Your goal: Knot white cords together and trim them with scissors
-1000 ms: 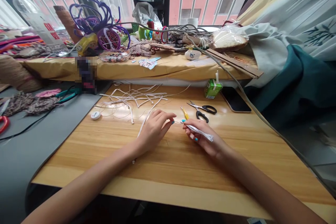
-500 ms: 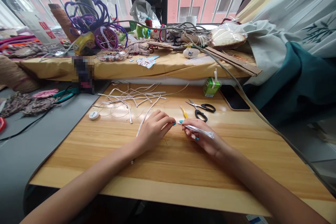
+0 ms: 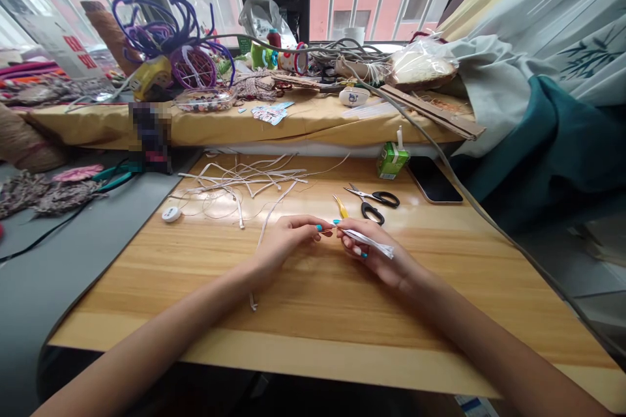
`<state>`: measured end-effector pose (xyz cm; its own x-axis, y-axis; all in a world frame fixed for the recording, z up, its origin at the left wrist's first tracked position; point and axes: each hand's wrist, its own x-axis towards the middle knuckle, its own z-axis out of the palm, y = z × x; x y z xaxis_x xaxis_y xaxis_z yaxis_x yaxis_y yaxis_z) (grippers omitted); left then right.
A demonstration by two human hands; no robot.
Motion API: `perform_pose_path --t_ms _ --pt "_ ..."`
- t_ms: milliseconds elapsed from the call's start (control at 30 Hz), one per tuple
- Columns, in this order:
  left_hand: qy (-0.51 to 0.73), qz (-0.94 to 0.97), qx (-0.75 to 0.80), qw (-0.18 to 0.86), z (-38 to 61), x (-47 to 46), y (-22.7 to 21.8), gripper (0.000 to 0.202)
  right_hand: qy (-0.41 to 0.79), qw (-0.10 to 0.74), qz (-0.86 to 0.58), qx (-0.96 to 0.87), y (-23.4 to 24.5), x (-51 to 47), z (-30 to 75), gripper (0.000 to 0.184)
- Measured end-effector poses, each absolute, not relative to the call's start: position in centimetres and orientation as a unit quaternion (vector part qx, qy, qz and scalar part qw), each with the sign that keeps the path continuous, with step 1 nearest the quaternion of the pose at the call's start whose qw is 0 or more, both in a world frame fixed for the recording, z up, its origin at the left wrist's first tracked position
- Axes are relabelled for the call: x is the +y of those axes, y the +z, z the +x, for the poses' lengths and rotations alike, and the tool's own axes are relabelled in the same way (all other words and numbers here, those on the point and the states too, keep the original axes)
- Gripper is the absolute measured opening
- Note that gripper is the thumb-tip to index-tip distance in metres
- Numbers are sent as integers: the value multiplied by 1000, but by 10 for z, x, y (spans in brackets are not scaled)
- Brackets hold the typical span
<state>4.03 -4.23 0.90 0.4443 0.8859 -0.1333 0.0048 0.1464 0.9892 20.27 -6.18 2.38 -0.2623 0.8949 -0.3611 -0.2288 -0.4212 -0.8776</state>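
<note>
My right hand (image 3: 374, 244) is closed around a folded bundle of white ribbon (image 3: 369, 240), whose loose ends lie back across the palm. Just left of it, my left hand (image 3: 288, 241) pinches a thin copper-coloured wire (image 3: 328, 230) that runs to the tip of the bundle. The fingertips of both hands nearly meet above the wooden table (image 3: 313, 326). A white cord passes beneath my left wrist, and its end (image 3: 253, 303) shows on the near side. Beyond my fingers lie yellow tweezers (image 3: 341, 206) and black-handled scissors (image 3: 374, 201).
Loose white cords (image 3: 244, 179) and fine wire lie tangled at the back, near a small white round lid (image 3: 171, 214). A green drink carton (image 3: 392, 160) stands beside a phone (image 3: 434, 180). A grey cable (image 3: 469, 199) crosses the right side. The sill behind holds craft supplies.
My left hand has turned, bringing its thumb into view, and the copper-coloured wire now shows between the hands. My right hand keeps its grip on the ribbon bundle. The view has shifted slightly.
</note>
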Motion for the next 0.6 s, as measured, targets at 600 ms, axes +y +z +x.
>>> perform_pose_path --t_ms 600 --pt "298 716 413 477 37 -39 14 18 664 418 -475 -399 29 -62 203 18"
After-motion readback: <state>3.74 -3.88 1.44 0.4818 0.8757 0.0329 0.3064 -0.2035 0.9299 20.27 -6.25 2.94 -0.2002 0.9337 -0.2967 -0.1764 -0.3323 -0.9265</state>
